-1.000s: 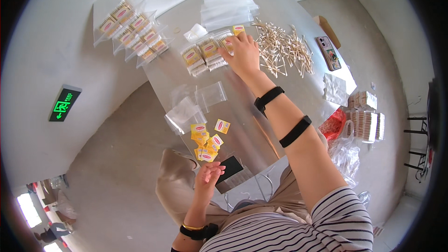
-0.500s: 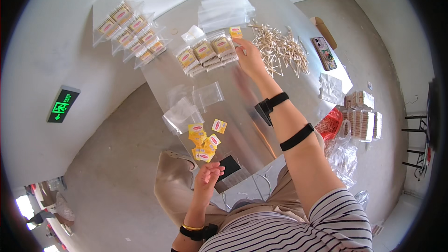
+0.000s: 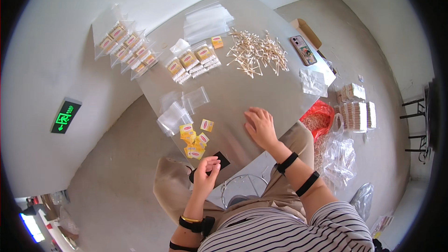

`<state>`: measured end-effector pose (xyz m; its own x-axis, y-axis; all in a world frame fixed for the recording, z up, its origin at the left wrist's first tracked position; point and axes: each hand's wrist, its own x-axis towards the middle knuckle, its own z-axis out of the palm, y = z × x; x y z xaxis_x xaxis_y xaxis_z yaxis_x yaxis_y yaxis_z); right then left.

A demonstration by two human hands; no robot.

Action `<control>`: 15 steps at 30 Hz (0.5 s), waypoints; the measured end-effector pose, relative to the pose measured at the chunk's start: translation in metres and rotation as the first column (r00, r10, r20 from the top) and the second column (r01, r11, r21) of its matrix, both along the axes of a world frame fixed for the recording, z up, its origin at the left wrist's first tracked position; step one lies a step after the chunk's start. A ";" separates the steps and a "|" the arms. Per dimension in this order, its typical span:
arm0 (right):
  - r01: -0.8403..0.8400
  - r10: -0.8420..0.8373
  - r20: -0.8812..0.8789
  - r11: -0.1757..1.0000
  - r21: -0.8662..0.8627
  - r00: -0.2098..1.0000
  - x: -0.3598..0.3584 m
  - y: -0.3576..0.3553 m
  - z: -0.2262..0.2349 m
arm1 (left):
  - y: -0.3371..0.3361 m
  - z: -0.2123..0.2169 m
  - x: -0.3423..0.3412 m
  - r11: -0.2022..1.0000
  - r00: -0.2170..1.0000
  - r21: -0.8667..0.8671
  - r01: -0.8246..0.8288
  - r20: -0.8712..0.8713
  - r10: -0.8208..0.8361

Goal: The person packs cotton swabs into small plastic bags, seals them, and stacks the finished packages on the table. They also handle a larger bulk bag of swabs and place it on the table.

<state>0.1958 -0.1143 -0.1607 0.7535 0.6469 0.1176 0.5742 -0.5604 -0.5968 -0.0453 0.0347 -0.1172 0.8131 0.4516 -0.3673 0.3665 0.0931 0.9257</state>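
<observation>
My right hand [image 3: 261, 127] is over the bare metal table with its fingers spread and nothing in them. At the near edge, my left hand [image 3: 206, 172] is beside a black square pad [image 3: 224, 159], its fingers loosely bent and apart from the thumb; no object shows in it. Just beyond lie several yellow printed cards [image 3: 193, 147] in a loose pile, with a single card [image 3: 206, 125] next to them. Clear plastic bags [image 3: 176, 115] lie further left. Packed bundles of cotton swabs [image 3: 190, 60] with yellow cards stand in rows at the far left, a small yellow stack [image 3: 217, 42] beside them.
Loose cotton swabs [image 3: 256, 53] are heaped at the far side, near a phone [image 3: 303, 50]. More flat bags [image 3: 207, 22] lie at the back. Filled bags [image 3: 126, 49] lean at the wall. On the right floor are a red bag [image 3: 318, 116] and bundled swabs [image 3: 352, 115].
My right hand has left the small yellow stack by the bundles and come back toward me over the table. The left hand stays near the black pad. The whole view has shifted.
</observation>
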 end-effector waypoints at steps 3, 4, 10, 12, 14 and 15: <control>-0.029 0.033 0.057 0.997 -0.067 0.998 -0.028 -0.020 -0.007 | -0.014 0.014 0.005 0.961 0.983 0.208 0.181 -0.068 -0.171; -0.033 0.039 0.070 0.997 -0.074 0.997 -0.036 -0.027 -0.009 | -0.020 0.015 0.004 0.962 0.979 0.187 0.201 -0.063 -0.192; -0.050 0.056 0.036 0.985 -0.163 0.998 -0.058 -0.048 -0.008 | -0.051 0.008 -0.009 0.883 0.938 0.322 0.341 -0.055 -0.342; -0.041 0.053 0.054 0.979 -0.199 0.997 -0.062 -0.057 -0.002 | -0.057 0.011 -0.013 0.765 0.884 0.444 0.467 -0.250 -0.395; -0.039 0.052 0.053 0.976 -0.212 0.997 -0.066 -0.065 0.002 | -0.065 0.007 -0.019 0.502 0.821 0.650 0.570 -0.433 -0.372; -0.037 0.047 0.046 0.977 -0.208 0.998 -0.067 -0.070 0.002 | -0.068 0.001 -0.022 0.463 0.791 0.641 0.612 -0.493 -0.363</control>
<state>0.1283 -0.1842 -0.1582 0.7217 0.6920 0.0149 0.6261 -0.6435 -0.4404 -0.0671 -0.0333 -0.1161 0.9209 0.2114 -0.3275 0.3431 -0.8383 0.4237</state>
